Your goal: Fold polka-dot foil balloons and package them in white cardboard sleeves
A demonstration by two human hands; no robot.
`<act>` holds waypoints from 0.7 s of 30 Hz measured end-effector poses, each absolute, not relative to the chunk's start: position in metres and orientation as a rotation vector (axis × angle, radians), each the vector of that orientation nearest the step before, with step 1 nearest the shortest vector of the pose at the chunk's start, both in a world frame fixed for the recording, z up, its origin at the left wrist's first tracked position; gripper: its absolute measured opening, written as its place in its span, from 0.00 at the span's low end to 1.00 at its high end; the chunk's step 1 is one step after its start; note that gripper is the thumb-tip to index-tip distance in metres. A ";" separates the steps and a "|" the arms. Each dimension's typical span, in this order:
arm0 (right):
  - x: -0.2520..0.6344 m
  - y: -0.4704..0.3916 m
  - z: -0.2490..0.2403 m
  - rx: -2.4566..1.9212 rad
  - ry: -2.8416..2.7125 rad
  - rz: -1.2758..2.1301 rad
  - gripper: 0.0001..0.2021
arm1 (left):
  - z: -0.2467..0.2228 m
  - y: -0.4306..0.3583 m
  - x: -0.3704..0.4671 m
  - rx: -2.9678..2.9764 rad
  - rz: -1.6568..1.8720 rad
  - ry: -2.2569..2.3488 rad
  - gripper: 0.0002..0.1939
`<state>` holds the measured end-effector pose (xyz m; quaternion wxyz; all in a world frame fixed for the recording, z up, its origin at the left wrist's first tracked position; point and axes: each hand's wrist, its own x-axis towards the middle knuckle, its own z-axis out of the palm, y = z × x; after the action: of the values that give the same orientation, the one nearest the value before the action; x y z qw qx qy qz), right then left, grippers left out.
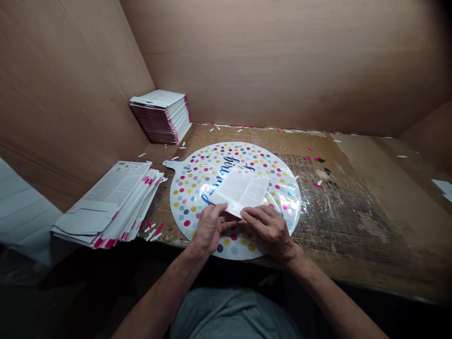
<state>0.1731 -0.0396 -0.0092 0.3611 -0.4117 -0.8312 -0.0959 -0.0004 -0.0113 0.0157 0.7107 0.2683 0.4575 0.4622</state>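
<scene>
A flat, round foil balloon [190, 202] with coloured dots and blue lettering lies on the worktable, its tail pointing left. Above its middle, a small white printed paper envelope [243, 188] is held up at its near edge. My left hand [211, 228] pinches the near left corner between thumb and fingers. My right hand [266, 228] grips the near right corner, fingers closed along the edge. The envelope hides part of the lettering, and the undersides of my fingers do not show.
At left lies a slanting pile of printed white envelopes [113, 188] with pink edges. A neat taller stack [162, 117] stands in the back left corner. Pink and white paper scraps [318, 185] are scattered about. Brown cardboard walls [282, 61] enclose the taped tabletop [353, 226].
</scene>
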 end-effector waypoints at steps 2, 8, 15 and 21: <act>0.166 -0.022 -0.009 -1.038 -2.203 -0.206 0.11 | 0.011 0.003 -0.006 0.572 1.079 1.022 0.21; 0.132 0.021 0.007 -1.384 -2.220 -0.187 0.14 | 0.003 0.030 -0.012 0.726 1.315 1.062 0.23; 0.100 0.072 0.025 -1.310 -2.377 0.011 0.09 | 0.016 0.055 -0.039 0.838 1.318 1.129 0.22; 0.071 0.056 0.002 -1.013 -2.155 0.453 0.08 | 0.067 0.144 -0.109 0.851 1.577 1.295 0.19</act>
<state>0.0706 0.0564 0.0016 0.3513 -0.3913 -0.8324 0.1752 -0.1092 0.1441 0.0667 0.4487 0.3438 0.5236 0.6374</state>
